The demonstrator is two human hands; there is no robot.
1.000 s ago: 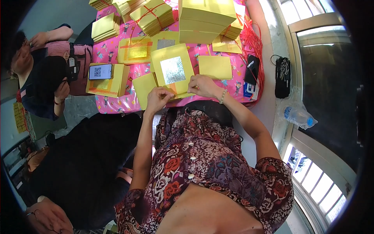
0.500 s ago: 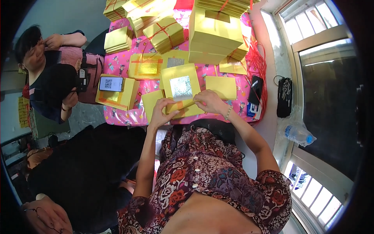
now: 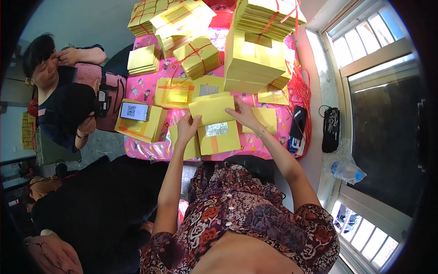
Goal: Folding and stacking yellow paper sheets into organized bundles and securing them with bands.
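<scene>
At the left of the desk, covered in shiny pink patterned plastic, a lit rectangular phone lies on a thick yellow paper stack. Next, the left hand has its grip pinched on the lower left corner of a plain yellow rectangular paper sheet. That sheet is between the two hands, over the upper part of a yellow paper sheet with a silver square. The right hand grasps its right edge, fingers over the top face. Handling it well would mean keeping both grips level, pulling lightly so that the paper stays flat, and squaring the edges before pressing. Beyond lie a small yellow paper piece and a black phone.

The left thumb's contact is small and hard to make out; the plain sheet covers part of the silver square, and whether the two sheets are joined cannot be told. The right thumb's underside is hidden. At the top, red-tied yellow bundles are cut off.
</scene>
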